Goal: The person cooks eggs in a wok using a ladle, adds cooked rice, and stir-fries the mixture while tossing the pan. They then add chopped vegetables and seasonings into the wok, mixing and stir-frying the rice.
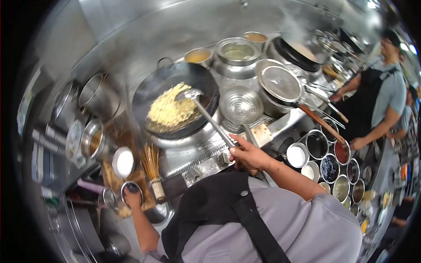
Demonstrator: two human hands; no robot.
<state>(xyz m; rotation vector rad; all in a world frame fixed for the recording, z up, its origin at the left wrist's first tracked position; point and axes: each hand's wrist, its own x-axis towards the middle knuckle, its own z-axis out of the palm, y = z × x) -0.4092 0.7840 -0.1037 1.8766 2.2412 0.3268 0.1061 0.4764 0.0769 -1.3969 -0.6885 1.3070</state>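
My right hand (pixel 249 152) is wrapped round the long handle of a metal ladle (pixel 210 115). The ladle's head rests on pale yellow, egg-like food (pixel 169 107) inside a large black wok (pixel 144 87) on the stove. At the lower left, my left hand (pixel 133 199) is at a small round bowl (pixel 139 187), its fingers drawn together against something dark. What that dark thing is, I cannot make out.
A perforated skimmer (pixel 241 105) lies right of the wok, near a mesh strainer (pixel 280 83). A bamboo brush (pixel 151 162) and a white-filled bowl (pixel 123 162) stand left. Several seasoning pots (pixel 316 144) sit right. A co-worker (pixel 381 87) stands beyond them.
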